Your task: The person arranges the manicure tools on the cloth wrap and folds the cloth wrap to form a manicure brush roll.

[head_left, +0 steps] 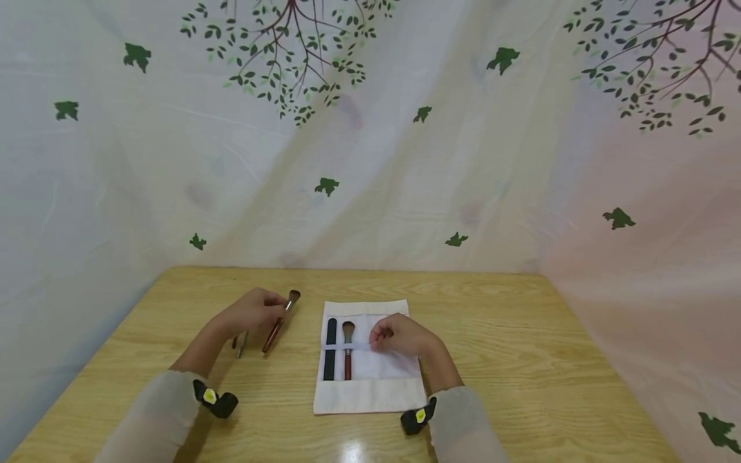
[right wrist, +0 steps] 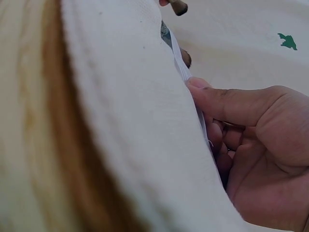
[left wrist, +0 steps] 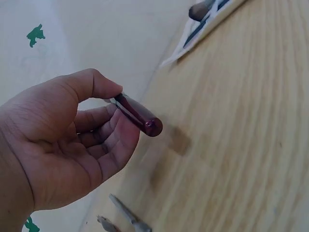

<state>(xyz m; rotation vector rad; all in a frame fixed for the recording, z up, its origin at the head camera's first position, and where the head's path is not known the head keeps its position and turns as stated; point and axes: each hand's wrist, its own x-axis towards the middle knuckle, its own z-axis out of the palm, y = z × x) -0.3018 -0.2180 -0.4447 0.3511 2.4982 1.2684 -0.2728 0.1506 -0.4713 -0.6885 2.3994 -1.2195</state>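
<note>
My left hand pinches a makeup brush with a dark red handle between thumb and fingers, bristles pointing up and away. In the left wrist view the rounded handle end of the brush faces the camera. My right hand pinches the white elastic band of a white fabric brush roll. Under that band lie a black slim strip-like tool and another makeup brush with a red handle. The band's right part is hidden behind my right hand.
Beside my left hand, two thin tools lie on the wooden table; one is a slim grey tool. A pale curtain with leaf prints hangs behind the table's far edge.
</note>
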